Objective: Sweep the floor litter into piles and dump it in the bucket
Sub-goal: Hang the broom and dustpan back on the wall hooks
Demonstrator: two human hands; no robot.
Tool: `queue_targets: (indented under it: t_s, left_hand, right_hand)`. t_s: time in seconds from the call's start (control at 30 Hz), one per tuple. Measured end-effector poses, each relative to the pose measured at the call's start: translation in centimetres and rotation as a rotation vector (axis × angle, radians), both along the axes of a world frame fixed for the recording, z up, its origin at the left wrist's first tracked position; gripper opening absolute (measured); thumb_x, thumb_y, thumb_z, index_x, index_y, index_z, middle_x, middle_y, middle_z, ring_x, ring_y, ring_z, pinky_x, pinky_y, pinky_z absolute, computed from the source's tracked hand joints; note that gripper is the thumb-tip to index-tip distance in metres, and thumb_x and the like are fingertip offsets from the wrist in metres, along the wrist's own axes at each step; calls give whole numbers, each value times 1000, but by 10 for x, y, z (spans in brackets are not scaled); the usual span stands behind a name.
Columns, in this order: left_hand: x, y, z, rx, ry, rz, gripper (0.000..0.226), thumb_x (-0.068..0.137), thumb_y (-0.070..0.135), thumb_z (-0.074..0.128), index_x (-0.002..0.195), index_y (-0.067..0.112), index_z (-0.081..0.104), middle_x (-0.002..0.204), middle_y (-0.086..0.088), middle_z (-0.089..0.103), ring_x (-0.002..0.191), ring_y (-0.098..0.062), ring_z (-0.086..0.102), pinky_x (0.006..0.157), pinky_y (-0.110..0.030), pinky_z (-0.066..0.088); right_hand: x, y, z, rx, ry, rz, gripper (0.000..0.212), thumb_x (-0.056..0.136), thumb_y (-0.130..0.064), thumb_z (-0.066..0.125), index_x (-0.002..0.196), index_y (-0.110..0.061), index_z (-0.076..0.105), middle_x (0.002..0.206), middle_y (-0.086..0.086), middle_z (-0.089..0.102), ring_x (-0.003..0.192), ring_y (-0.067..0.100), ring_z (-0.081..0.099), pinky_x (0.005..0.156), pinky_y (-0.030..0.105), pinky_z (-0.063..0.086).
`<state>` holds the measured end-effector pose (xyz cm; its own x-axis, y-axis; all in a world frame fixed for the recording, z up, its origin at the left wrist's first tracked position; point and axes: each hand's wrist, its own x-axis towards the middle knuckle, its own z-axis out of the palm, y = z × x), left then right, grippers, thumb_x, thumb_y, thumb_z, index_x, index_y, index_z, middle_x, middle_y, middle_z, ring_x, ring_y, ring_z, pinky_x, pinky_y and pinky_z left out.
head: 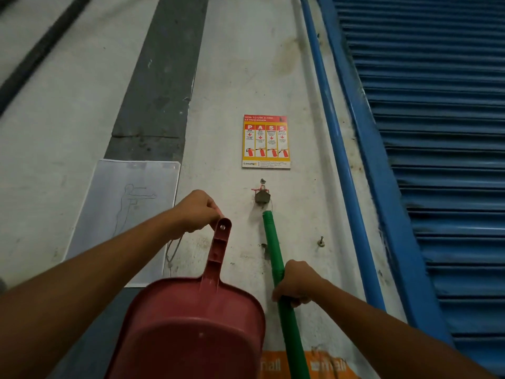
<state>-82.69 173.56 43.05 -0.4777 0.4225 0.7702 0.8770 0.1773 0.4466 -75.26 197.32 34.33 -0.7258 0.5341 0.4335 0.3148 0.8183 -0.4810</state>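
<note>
Left hand (pixel 198 210) pinching dustpan (pixel 191 324) handle tip against the wall (pixel 232 77); right hand (pixel 296 283) gripping broom (pixel 276 258). Step: probably collecting or stowing tools. Next: calling for litter, none showing.

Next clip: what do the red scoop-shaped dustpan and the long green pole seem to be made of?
Red scoop-shaped dustpan: likely moulded plastic, matt with a faint sheen; ribbed one-piece handle with a hanging hole. Long green pole: smooth, slightly glossy skin, perhaps plastic or a coated tube; its core cannot be told.
</note>
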Motion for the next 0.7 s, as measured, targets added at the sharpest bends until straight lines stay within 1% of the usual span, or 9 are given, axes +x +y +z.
queue_targets:
  t_s: [0.07,0.17,0.23,0.3,0.33,0.4,0.47,0.6,0.7]
  left_hand:
    - [-3,-3,1,-1,-12,-17,10,90,1,65,85,-6,71,77,-17,72,43,-10,35,38,-18,27]
    - [-6,-6,2,-52,-37,-33,15,91,6,68,86,-8,69,80,-17,73,42,-8,36,40,-20,26]
    - [-5,-7,3,-114,-81,-38,15,90,8,69,85,-7,70,79,-14,71,44,-9,36,42,-21,26]
    - [-4,-5,5,-146,-146,-64,15,90,9,69,83,-4,68,77,-13,67,47,-11,34,43,-22,24]
    - [-3,-3,6,-145,-177,-76,15,91,11,69,82,-2,67,75,-11,63,47,-11,33,44,-22,24]
    - [-1,2,8,-119,-236,-97,15,92,14,67,83,3,63,70,-7,58,47,-10,33,43,-21,24]
    - [1,9,9,-86,-295,-118,16,93,17,66,86,4,60,68,-6,55,46,-9,33,41,-20,24]
    - [9,19,12,-100,-392,-168,20,92,21,71,87,5,60,68,-4,54,44,-8,30,40,-19,25]
    - [11,16,19,-157,-382,-167,24,88,24,76,79,8,60,65,-2,51,44,-8,29,42,-19,24]
  right_hand:
    - [2,0,1,0,-20,17,50,80,-24,84,107,-8,47,94,11,67,56,14,66,44,19,51]
    - [7,-1,13,111,-24,-33,45,83,-36,80,101,-9,49,89,8,68,71,18,74,67,33,64]
    - [14,-10,28,213,122,-31,41,88,-42,73,99,-5,59,82,5,71,62,14,72,63,30,63]
    - [21,-29,42,105,324,166,37,93,-39,66,94,-2,68,81,8,74,56,13,68,49,22,52]
    - [26,-40,46,25,382,295,37,95,-38,64,93,-1,71,81,9,76,57,15,67,48,21,48]
    - [36,-63,50,-32,358,473,39,94,-42,64,97,-5,74,86,5,78,66,16,69,57,23,50]
    - [38,-78,48,-31,297,555,39,90,-46,68,101,-9,74,91,3,78,74,15,72,64,25,55]
    - [29,-91,39,-45,312,647,36,85,-32,78,105,-2,72,95,10,77,77,15,72,66,25,59]
    - [29,-90,37,-135,294,691,27,89,-17,74,108,2,70,95,12,77,79,15,74,71,27,60]
